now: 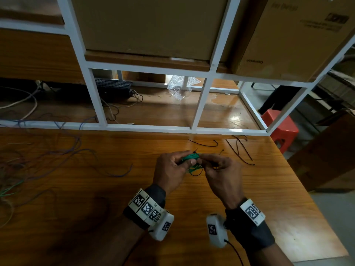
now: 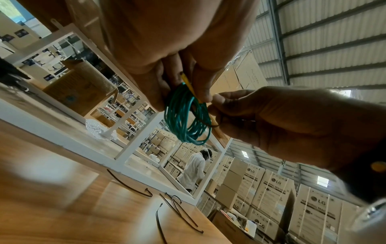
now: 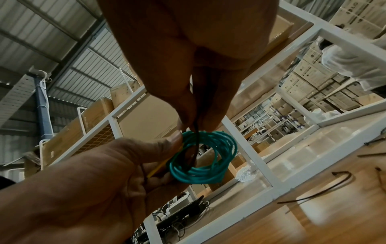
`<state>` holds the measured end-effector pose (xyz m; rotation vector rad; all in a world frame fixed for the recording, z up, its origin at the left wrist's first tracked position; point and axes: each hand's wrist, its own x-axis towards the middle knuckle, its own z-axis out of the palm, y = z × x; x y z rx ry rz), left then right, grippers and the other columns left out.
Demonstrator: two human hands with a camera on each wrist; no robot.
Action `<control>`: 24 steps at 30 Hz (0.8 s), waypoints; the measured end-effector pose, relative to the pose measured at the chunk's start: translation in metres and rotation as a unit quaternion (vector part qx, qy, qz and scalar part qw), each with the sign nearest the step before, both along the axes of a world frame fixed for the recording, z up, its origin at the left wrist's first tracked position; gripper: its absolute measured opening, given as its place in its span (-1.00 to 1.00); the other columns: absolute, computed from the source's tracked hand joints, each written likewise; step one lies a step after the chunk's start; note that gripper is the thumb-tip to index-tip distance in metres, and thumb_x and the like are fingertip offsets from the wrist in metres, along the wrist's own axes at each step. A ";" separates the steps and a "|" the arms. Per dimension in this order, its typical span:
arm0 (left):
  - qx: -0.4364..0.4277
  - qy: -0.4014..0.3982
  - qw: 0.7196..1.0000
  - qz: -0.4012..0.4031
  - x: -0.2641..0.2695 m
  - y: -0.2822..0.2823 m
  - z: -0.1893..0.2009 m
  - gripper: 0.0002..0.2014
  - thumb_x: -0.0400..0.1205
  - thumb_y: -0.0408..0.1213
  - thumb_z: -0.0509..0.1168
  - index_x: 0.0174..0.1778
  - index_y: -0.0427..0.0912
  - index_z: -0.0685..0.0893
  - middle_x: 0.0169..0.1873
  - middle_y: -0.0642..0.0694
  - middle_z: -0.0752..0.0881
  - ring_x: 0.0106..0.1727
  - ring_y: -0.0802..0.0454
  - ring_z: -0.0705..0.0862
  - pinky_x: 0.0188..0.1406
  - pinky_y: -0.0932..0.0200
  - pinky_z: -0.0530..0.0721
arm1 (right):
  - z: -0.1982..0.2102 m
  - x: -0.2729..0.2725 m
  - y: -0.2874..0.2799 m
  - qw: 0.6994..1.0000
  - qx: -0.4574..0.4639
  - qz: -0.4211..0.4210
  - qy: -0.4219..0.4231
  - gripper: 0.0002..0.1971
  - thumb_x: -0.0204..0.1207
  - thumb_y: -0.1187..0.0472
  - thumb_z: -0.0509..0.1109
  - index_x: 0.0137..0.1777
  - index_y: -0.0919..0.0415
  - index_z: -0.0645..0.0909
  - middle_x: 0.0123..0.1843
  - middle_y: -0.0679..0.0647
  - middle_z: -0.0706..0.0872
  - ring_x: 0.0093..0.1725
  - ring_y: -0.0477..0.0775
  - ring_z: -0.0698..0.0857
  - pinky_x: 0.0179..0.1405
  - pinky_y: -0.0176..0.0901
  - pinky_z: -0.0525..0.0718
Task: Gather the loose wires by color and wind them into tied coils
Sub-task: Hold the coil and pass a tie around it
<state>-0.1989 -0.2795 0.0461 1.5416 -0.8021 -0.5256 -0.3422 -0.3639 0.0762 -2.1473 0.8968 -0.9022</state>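
Observation:
A small coil of green wire (image 1: 191,157) (image 2: 188,115) (image 3: 205,156) hangs above the wooden table (image 1: 115,198), held between both hands. My left hand (image 1: 175,167) (image 2: 183,85) pinches one side of the coil between thumb and fingers, together with a short yellow wire end (image 2: 191,86). My right hand (image 1: 215,166) (image 3: 196,122) pinches a thin black cable tie (image 3: 194,148) that passes through the coil's loops. Loose purple and green wires (image 1: 57,156) lie spread over the left of the table.
Several spare black cable ties (image 1: 240,148) (image 2: 179,213) lie on the table beyond my hands, to the right. A white metal rack frame (image 1: 146,127) with cardboard boxes stands behind. The table edge and a red stool (image 1: 280,127) are to the right.

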 end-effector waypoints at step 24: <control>0.015 -0.064 0.989 -0.131 0.013 0.014 0.028 -0.68 0.56 -0.21 0.54 0.23 0.11 0.79 0.11 0.13 0.83 0.05 0.28 0.80 -0.05 0.15 0.84 | 0.059 0.010 -0.039 0.994 0.051 0.092 0.015 -0.83 0.64 0.26 0.48 -0.19 0.04 0.70 -0.17 -0.06 0.76 -0.08 -0.07 0.72 -0.12 -0.02 0.72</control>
